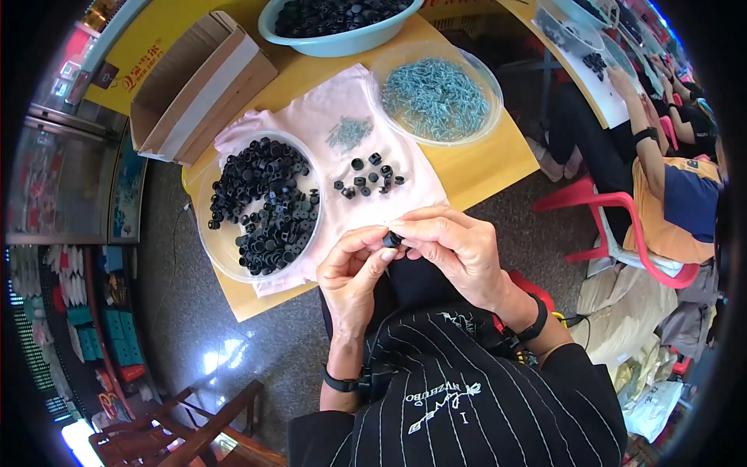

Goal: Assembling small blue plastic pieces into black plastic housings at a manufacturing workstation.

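Observation:
Just past the table's near edge, my left hand [350, 261] and my right hand [455, 245] meet, their fingertips pinched together. Between them is a small round black plastic part [391, 240], partly covered by the fingers. Whether the right fingers also hold a tiny screw is too small to tell. Beyond the hands, several loose black caps [369, 177] lie on a pale pink cloth [311, 117]. A little pile of silvery screws [350, 132] rests farther up the cloth. To the left stands a clear round tray [204, 226] of black plastic parts.
A clear basin [498, 109] of screws sits at the table's right, and a light blue tub [331, 45] of black parts at the back. An open cardboard box [226, 89] stands back left. At right, another person [661, 179] sits on a red chair [615, 201] by another table.

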`<state>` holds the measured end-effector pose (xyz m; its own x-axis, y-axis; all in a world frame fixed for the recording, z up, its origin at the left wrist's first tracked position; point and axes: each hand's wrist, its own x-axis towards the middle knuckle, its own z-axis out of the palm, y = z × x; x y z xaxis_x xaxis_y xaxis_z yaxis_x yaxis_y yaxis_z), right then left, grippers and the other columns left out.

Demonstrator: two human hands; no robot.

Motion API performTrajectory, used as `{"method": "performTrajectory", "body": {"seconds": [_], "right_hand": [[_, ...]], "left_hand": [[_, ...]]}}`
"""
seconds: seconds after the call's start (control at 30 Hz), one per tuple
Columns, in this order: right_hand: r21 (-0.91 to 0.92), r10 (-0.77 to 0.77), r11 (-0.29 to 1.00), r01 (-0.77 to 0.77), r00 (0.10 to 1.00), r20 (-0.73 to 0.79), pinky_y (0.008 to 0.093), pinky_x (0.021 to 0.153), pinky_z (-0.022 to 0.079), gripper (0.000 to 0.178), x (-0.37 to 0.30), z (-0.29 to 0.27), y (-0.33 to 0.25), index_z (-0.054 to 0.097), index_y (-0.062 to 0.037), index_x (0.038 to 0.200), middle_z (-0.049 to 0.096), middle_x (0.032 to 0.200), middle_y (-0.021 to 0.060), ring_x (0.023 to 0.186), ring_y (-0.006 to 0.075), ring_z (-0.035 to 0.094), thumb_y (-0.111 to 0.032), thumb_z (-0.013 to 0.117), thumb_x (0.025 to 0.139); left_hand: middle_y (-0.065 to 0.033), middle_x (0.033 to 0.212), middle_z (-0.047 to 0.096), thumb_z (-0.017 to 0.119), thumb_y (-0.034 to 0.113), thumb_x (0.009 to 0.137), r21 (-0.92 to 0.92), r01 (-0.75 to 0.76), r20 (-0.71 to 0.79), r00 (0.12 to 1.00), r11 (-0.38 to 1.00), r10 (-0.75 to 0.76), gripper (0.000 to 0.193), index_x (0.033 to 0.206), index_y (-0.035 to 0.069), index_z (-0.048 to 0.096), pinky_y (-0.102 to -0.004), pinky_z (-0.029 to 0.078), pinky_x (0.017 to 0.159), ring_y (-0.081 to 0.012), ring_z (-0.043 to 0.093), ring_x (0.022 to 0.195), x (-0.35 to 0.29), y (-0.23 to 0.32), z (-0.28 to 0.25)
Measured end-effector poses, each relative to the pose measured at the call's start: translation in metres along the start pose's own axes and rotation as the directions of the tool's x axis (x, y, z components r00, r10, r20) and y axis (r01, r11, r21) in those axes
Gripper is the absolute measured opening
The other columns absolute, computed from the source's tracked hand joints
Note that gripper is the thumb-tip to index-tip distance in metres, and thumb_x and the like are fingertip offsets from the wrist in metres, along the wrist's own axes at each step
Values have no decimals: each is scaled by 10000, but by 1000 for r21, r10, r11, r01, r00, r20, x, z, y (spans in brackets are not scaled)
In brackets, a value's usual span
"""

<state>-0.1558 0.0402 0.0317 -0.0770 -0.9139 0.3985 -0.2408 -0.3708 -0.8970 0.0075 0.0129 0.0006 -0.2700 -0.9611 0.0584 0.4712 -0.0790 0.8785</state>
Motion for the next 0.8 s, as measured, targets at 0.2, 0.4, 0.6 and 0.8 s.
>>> {"method": "performTrajectory", "body": {"seconds": [0.2,0.4,0.6,0.8], "right_hand": [[-4,-12,1000,12,1000,-18,243,657,552,217,-2,0,2,681,10,1078,668,1023,114,744,124,652,32,643,866],[68,45,997,-46,999,4,235,652,549,185,2,-4,2,675,17,1066,667,993,107,748,118,654,16,632,886],[242,188,951,-192,981,40,230,649,546,181,3,-10,3,664,21,1076,665,948,89,746,106,656,0,631,899],[136,122,983,-124,992,26,241,677,557,187,3,-10,-1,670,22,1059,676,960,100,767,131,674,18,648,874]], "left_hand": [[-128,1110,629,661,-118,823,14,-16,-14,1000,1000,17,257,1066,-33,657,-285,564,810,-189,666,904,0,-3,2],[-140,1117,629,657,-103,838,68,-58,1,998,996,58,242,1070,-34,662,-294,563,823,-194,656,938,0,-1,6],[-142,1109,632,645,-95,851,121,-76,55,996,990,70,220,1064,-42,658,-316,562,856,-203,650,963,1,-4,5],[-151,1107,629,633,-104,852,-90,30,-1,1000,995,-31,219,1064,-50,650,-341,574,856,-214,653,965,1,-1,10]]}}
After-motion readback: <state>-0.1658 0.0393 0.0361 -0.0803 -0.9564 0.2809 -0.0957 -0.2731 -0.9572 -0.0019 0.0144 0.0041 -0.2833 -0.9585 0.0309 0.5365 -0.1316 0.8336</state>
